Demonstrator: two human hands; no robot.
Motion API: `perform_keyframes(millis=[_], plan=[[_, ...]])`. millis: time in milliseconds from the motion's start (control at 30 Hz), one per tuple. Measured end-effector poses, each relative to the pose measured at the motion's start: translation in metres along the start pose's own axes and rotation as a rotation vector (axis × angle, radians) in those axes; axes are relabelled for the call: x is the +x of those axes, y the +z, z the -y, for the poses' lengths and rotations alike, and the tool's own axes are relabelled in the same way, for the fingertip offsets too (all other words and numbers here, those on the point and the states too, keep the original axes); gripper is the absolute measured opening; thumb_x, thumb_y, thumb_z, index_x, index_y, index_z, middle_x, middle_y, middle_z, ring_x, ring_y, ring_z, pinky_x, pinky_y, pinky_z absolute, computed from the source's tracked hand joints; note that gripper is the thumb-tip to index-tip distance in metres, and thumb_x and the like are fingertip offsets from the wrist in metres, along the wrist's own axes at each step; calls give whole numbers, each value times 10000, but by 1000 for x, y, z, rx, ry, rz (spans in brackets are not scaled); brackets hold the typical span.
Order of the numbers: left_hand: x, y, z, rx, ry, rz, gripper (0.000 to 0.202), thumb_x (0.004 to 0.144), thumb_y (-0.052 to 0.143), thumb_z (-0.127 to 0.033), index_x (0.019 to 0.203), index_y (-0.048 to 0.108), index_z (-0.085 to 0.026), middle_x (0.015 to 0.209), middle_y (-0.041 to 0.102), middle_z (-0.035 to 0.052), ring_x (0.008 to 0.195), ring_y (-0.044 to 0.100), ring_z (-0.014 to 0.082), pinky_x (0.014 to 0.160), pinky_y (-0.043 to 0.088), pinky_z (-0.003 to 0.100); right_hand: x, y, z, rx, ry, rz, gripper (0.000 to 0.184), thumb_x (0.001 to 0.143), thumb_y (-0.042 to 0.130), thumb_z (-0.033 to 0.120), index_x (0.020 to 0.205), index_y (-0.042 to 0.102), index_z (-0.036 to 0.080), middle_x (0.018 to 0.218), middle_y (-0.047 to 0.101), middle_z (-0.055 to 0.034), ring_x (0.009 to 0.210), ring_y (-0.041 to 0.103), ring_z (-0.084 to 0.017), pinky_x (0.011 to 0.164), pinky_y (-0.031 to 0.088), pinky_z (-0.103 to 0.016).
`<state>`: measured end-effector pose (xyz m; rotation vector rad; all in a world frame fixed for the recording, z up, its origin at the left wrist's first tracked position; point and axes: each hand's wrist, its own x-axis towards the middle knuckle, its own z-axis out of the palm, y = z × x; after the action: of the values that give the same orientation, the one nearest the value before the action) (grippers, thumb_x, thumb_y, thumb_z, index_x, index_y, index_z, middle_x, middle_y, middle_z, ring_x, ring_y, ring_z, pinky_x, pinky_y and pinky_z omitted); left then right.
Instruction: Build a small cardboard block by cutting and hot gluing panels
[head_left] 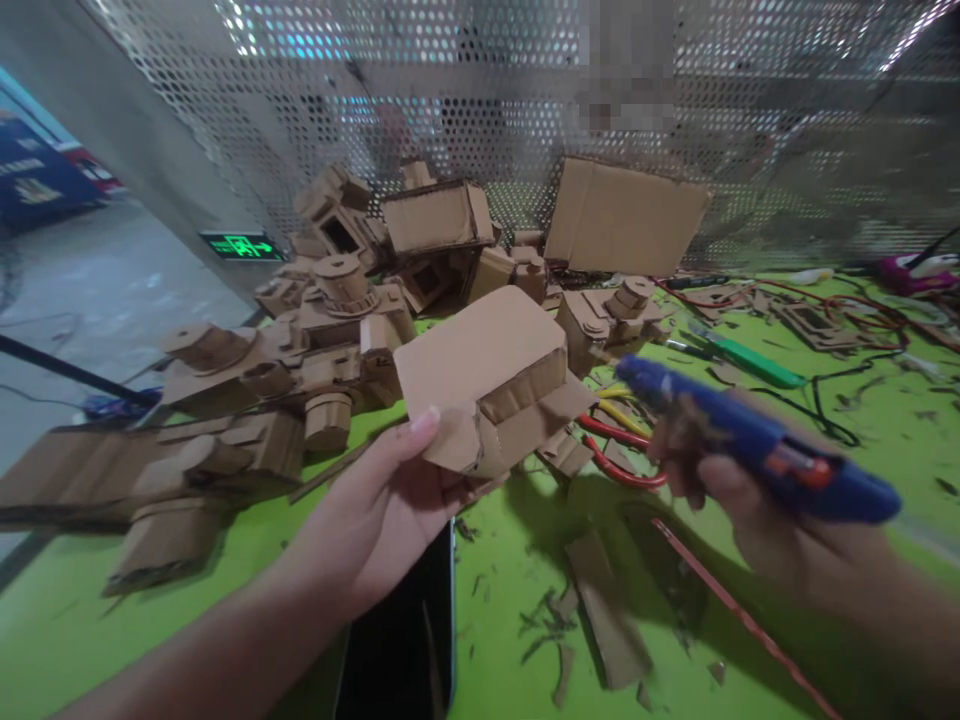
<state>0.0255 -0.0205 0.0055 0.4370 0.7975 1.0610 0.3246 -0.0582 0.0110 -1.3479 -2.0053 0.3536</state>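
Note:
My left hand (382,510) is closed on a folded cardboard piece (487,375), thumb on its near edge, holding it up above the green table (510,560). My right hand (757,510) grips a blue glue gun (750,440), its nozzle pointing left toward the cardboard piece with a small gap between them. The right hand is blurred by motion.
A heap of cardboard models (300,340) fills the left and back of the table. A flat cardboard sheet (626,215) leans on the perforated metal wall. Red-handled scissors (619,450), a green knife (750,362), cables, a dark phone (409,640) and cardboard scraps lie around.

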Motion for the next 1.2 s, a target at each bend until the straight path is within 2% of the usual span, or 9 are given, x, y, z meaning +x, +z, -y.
perform_keyframes(millis=[100, 233, 400, 467, 567, 767, 867, 1067, 1200], plan=[[0, 0, 4, 29, 17, 36, 446, 987, 709, -265, 1431, 712, -228, 1140, 875, 80, 998, 834, 250, 833, 711, 335, -6, 5, 11, 33, -78, 101, 157, 996, 717, 396, 1010, 593, 301, 725, 667, 28, 534, 638, -175, 516, 515, -294], [-5, -2, 10, 67, 29, 129, 472, 983, 762, -291, 1449, 709, -232, 1129, 874, 66, 974, 835, 230, 852, 698, 301, -6, 14, 22, -3, -140, 261, 138, 1027, 682, 374, 1016, 572, 291, 760, 657, 26, 581, 638, -171, 541, 470, -294], [-14, 0, 12, 108, 36, 177, 626, 930, 853, -339, 1521, 660, -264, 1331, 826, 88, 1229, 781, 302, 1016, 662, 356, -8, 19, 21, 38, -156, 294, 105, 1070, 576, 369, 1023, 565, 276, 778, 661, 24, 586, 616, -170, 528, 435, -301], [-17, 1, 12, 131, 14, 150, 667, 915, 869, -345, 1540, 643, -282, 1380, 805, 86, 1312, 742, 330, 1085, 633, 396, -9, 21, 20, -1, -153, 279, 99, 1068, 552, 318, 980, 542, 274, 761, 639, 32, 574, 590, -159, 513, 398, -295], [-18, 1, 11, 129, -3, 129, 695, 901, 886, -344, 1548, 636, -307, 1356, 815, 71, 1315, 741, 340, 1111, 619, 418, -12, 22, 21, -103, -185, 226, 120, 1047, 507, 246, 929, 504, 273, 726, 593, 43, 539, 535, -148, 503, 339, -296], [-10, -4, 13, 82, 21, 183, 684, 894, 893, -333, 1534, 651, -300, 1187, 867, 49, 1092, 828, 259, 967, 691, 333, -14, 17, 17, -261, -238, 188, 109, 1033, 492, 253, 927, 488, 279, 684, 561, 48, 496, 472, -162, 510, 293, -326], [-9, -5, 12, 45, 34, 186, 631, 925, 853, -287, 1525, 656, -291, 1191, 871, 42, 1118, 822, 257, 980, 700, 361, -13, 10, 12, -285, -200, 178, 89, 1033, 559, 304, 951, 542, 274, 704, 617, 18, 517, 534, -183, 519, 338, -335], [-10, 0, 7, 22, 23, 185, 540, 958, 758, -181, 1491, 681, -230, 1181, 876, 60, 1127, 821, 245, 979, 695, 339, -10, 0, 7, -299, -91, -12, 224, 1096, 556, 407, 904, 581, 293, 679, 621, -8, 490, 549, -200, 501, 396, -353], [-8, -1, 10, 53, 35, 203, 612, 932, 835, -282, 1517, 657, -261, 1213, 868, 46, 1080, 832, 252, 983, 694, 357, -12, 6, 6, -282, -159, 9, 122, 1052, 618, 335, 948, 571, 293, 669, 612, 12, 488, 551, -196, 503, 389, -346]])
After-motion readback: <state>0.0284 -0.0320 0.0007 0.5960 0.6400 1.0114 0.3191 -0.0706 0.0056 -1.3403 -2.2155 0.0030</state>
